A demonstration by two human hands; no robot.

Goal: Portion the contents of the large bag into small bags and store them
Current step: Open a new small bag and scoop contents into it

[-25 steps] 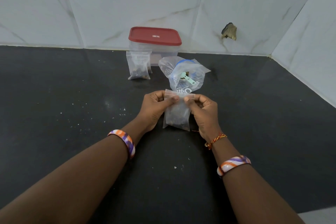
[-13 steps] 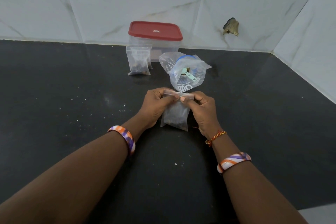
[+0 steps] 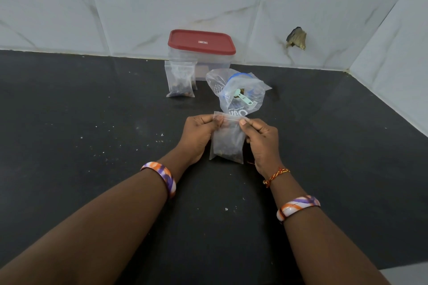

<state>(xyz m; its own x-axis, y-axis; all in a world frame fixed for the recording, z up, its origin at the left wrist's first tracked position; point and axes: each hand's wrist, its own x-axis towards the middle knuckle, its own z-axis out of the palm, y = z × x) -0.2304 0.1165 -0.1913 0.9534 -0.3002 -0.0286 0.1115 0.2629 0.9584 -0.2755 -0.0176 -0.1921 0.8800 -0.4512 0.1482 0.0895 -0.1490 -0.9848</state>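
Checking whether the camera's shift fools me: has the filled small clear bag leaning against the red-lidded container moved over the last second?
No. The filled small clear bag leans against the same front left corner of the red-lidded container; only the view shifted.

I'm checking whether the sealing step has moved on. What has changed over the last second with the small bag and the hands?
Little. Both the left hand and right hand keep pinching the top strip of the small clear plastic bag of dark contents; the pinching fingers have spread slightly toward its corners. The large clear bag with the green scoop, the filled small bag and the red-lidded container stayed put.
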